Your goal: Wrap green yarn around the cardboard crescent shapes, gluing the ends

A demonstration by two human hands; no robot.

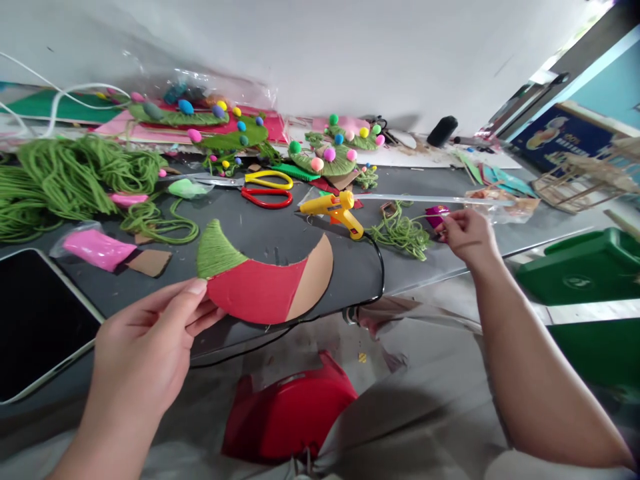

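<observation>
My left hand (150, 333) pinches a crescent-shaped cardboard cutout (255, 290) at its left edge, above the table's front. Green yarn is wound tightly around the crescent's left tip; its middle is red and its right end is bare brown. Far to the right, my right hand (467, 237) is closed, thumb against fingers, with a thin green strand seeming to run into the pinch. Beside it lie a loose tangle of green yarn (400, 232) and a small purple packet (437, 215), partly behind the fingertips. A yellow glue gun (333, 209) with a long clear glue stick lies between the hands.
Scissors (267, 187) with yellow and red handles lie behind the crescent. A big bundle of green yarn (85, 173), a pink packet (97, 247) and a tablet (43, 320) are at left. Pompom-covered green pieces (330, 160) line the wall. A red stool (290, 413) stands below.
</observation>
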